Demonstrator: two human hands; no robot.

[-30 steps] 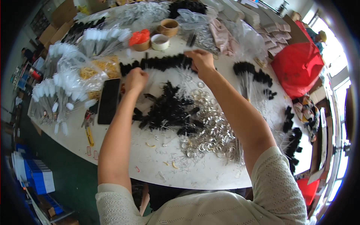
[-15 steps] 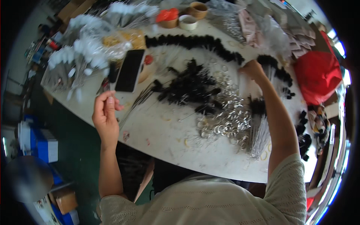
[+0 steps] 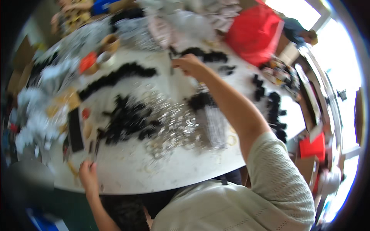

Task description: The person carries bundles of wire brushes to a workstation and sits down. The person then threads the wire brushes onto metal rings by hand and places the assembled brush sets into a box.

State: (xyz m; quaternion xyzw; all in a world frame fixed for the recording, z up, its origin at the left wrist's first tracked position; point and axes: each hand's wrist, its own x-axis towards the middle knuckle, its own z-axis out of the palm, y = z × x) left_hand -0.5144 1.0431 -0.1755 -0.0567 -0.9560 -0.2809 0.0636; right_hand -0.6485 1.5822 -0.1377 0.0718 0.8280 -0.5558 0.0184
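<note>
1. Looking down from the head view, a white table (image 3: 127, 175) fills the middle, blurred by motion. At 12 o'clock lies a red bag (image 3: 256, 32); at 4 o'clock stands a small red box (image 3: 313, 147). At 10 o'clock sit an orange lid (image 3: 88, 61) and a tape roll (image 3: 110, 42). At 9 o'clock a flat black phone (image 3: 75, 130) lies beside pale plastic packs (image 3: 36, 115). No label is sharp enough to tell.

2. Black tufts (image 3: 123, 121) are heaped at the centre, with a curved row of them (image 3: 117, 75) toward 11 o'clock. Silver rings (image 3: 175, 127) spread just right of the heap.

3. Against half a second ago, the view has swung: the table now tilts, the red bag sits higher, and the left hand has dropped from the phone's side to the near edge. The right hand has moved from the dark row at the right to the far middle.

4. Left hand (image 3: 88, 174) rests on the table edge at 7 o'clock, fingers curled; whether it holds anything, I cannot tell.

5. Right hand (image 3: 189, 64), at 12 o'clock, is pinched closed on something small and dark, too blurred to name, just beside more black tufts.
</note>
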